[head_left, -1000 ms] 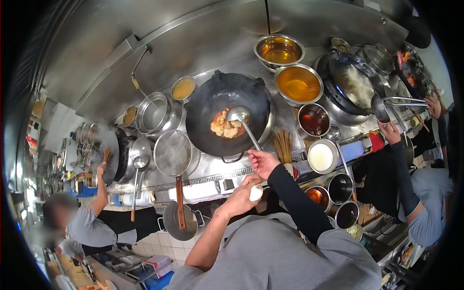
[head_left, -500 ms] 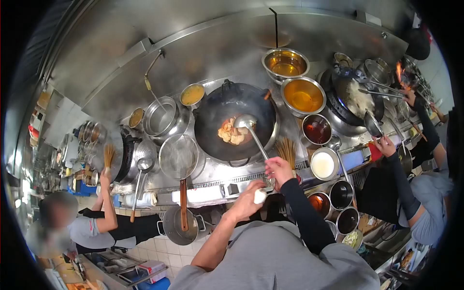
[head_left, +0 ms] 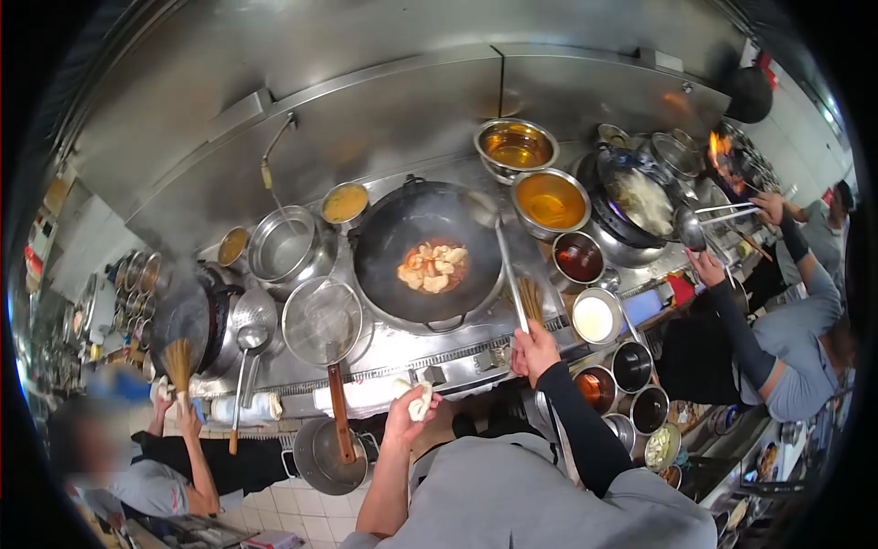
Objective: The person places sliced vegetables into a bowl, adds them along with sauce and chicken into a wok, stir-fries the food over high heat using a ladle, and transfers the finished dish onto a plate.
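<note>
My right hand (head_left: 537, 352) is closed around the long handle of a metal ladle (head_left: 503, 267). Its bowl is over the far right side of a big black wok (head_left: 380, 240), apart from the food. Pale pieces of food (head_left: 434, 270) lie in reddish sauce at the wok's middle, with steam rising. In my left hand (head_left: 403, 425) is a bunched white cloth (head_left: 420, 403), held in front of the counter edge. A bamboo brush (head_left: 529, 300) stands close to the ladle handle, partly hidden by it.
Left of the wok are a wire strainer (head_left: 322, 320) and a steel pot (head_left: 291, 242). Bowls of amber liquid (head_left: 551, 200), dark red sauce (head_left: 579, 257) and white liquid (head_left: 594, 317) line the right. Co-workers are on both sides; flames (head_left: 722, 157) rise at far right.
The ladle has moved out of the food toward the wok's far right side. My left hand with the cloth has shifted left, away from my right hand. The view has also shifted.
</note>
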Action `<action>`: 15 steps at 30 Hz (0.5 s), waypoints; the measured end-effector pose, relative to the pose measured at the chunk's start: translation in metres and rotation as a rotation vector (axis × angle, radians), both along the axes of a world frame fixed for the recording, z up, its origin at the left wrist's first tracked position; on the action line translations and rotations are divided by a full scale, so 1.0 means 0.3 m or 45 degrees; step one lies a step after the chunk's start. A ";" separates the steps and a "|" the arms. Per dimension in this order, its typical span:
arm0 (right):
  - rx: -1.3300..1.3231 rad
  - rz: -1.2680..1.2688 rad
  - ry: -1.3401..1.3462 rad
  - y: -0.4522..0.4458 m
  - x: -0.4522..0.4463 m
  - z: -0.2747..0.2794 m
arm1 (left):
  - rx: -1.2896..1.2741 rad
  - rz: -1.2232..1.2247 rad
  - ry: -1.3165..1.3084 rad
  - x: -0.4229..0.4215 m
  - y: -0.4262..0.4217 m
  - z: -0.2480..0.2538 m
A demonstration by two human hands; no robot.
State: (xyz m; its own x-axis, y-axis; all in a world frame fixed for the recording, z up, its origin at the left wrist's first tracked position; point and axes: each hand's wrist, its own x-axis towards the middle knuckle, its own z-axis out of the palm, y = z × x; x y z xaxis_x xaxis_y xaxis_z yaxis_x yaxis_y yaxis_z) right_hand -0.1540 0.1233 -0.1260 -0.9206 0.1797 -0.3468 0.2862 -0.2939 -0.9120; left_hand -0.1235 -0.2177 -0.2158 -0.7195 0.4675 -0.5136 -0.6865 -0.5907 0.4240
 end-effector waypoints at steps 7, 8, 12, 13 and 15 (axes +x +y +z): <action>1.183 -0.278 0.106 0.292 -0.266 -0.098 | -0.099 0.235 -0.129 0.021 0.013 0.079; 1.005 -0.273 0.052 0.324 -0.288 -0.118 | -0.084 0.229 -0.129 0.019 0.012 0.083; 0.453 -0.223 -0.204 0.327 -0.273 0.050 | -0.104 0.269 -0.157 0.007 0.031 0.083; 0.671 -0.165 -0.220 0.318 -0.262 0.073 | -0.094 0.274 -0.176 0.003 0.032 0.076; 1.237 -0.153 -0.168 0.282 -0.255 0.048 | -0.075 0.293 -0.209 -0.015 0.028 0.063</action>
